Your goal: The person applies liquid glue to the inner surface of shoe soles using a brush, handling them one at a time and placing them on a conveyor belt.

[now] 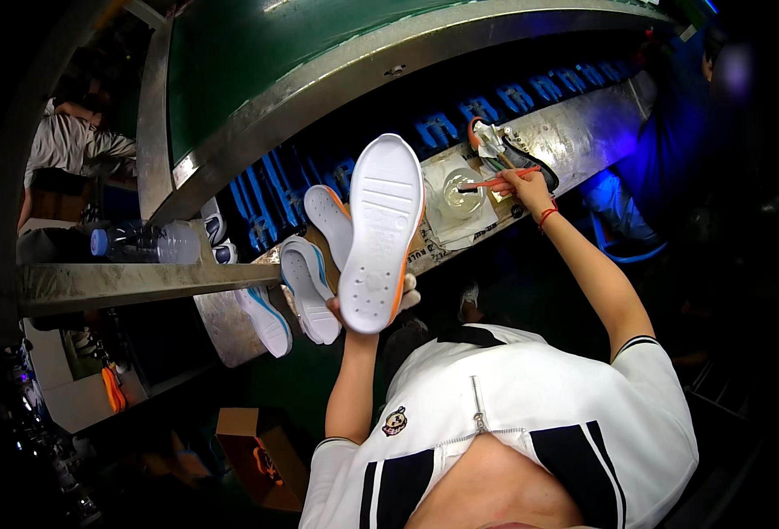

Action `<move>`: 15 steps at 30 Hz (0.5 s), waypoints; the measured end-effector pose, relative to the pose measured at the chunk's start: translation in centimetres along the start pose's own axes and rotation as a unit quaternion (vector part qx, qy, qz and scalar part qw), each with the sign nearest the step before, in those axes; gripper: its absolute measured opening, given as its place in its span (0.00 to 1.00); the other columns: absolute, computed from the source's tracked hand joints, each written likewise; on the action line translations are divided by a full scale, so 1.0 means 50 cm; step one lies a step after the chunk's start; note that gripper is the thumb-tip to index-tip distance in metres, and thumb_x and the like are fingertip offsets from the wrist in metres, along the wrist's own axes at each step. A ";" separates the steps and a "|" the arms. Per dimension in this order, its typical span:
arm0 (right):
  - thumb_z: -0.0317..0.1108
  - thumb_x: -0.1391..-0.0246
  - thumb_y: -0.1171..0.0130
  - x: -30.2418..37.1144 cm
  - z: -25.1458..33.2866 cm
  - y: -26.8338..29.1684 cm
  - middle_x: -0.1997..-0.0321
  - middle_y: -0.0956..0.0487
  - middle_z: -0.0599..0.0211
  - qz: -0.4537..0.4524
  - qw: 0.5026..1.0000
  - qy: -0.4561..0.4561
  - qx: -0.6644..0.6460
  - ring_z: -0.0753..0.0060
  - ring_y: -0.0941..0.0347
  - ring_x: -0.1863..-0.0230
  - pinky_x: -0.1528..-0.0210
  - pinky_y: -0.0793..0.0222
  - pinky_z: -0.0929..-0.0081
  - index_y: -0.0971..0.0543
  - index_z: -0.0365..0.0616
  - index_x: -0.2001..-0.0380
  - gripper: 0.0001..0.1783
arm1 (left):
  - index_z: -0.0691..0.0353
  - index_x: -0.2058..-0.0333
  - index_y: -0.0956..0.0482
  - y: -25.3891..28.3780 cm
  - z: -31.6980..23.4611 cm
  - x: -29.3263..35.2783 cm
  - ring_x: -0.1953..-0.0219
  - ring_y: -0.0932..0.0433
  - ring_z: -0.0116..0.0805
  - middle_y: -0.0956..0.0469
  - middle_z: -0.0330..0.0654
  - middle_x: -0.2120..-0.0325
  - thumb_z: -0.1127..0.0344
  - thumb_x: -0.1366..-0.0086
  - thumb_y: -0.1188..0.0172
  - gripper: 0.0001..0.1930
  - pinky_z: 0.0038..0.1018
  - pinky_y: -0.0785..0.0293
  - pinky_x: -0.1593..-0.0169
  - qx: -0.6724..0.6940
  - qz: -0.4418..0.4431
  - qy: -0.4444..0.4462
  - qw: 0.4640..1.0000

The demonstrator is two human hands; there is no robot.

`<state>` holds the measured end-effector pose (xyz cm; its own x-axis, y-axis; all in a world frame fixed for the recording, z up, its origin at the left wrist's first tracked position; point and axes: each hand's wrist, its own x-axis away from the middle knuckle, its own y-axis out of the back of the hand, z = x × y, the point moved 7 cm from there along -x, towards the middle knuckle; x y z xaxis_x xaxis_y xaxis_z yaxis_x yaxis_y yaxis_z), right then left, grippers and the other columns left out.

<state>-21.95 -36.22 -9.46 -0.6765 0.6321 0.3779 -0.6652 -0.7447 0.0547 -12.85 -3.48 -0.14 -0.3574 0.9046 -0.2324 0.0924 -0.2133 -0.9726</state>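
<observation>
My left hand [409, 294] holds up a white shoe sole [379, 234] with an orange side edge. Its broad inner face is turned toward me, with small holes near the heel; light coverings show on the fingertips. Between the fingers of my right hand [528, 189] is a red-handled brush [499, 182], its dark tip over a round translucent bowl [462, 201]. Clear liquid seems to be in the bowl, which rests on a pale crumpled sheet [447, 236]. Just beyond my right hand lies a dark shoe [544, 169] with orange and white parts, partly hidden.
Left of the held sole, several white soles [306, 280] lie on the narrow bench [583, 123]. A metal rail [143, 286] crosses at left, near a plastic bottle [147, 242]. Blue racks [438, 130] line the far side. A cardboard box [240, 441] stands below; people are nearby.
</observation>
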 end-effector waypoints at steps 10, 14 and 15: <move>0.36 0.40 0.49 0.009 0.006 0.038 0.68 0.17 0.61 -0.011 0.996 -0.071 -0.043 0.82 0.23 0.73 0.77 0.40 0.91 0.22 0.35 0.61 0.14 | 0.73 0.40 0.42 0.094 0.037 -0.011 0.47 0.29 0.52 0.31 0.58 0.49 0.48 0.54 0.39 0.46 0.43 0.35 0.38 -0.095 -0.192 0.092 0.972; 0.36 0.40 0.49 0.048 0.072 0.020 0.69 0.17 0.60 0.027 0.990 -0.080 -0.114 0.81 0.24 0.73 0.76 0.42 0.89 0.21 0.34 0.63 0.15 | 0.72 0.41 0.40 0.103 0.033 -0.034 0.55 0.22 0.47 0.27 0.57 0.53 0.48 0.49 0.47 0.41 0.43 0.28 0.43 -0.136 -0.271 0.086 0.949; 0.36 0.40 0.49 0.063 0.093 0.003 0.69 0.17 0.60 0.056 0.990 -0.072 -0.112 0.81 0.23 0.73 0.75 0.40 0.88 0.21 0.33 0.63 0.15 | 0.72 0.41 0.40 0.113 0.037 -0.033 0.55 0.22 0.47 0.27 0.56 0.54 0.48 0.48 0.47 0.41 0.43 0.28 0.44 -0.138 -0.278 0.100 0.945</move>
<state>-22.73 -35.35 -3.97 -0.7082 0.4994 0.4991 -0.6532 -0.7318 -0.1946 -13.46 -6.88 -5.27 -0.2420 0.9057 0.3480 0.1912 0.3962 -0.8980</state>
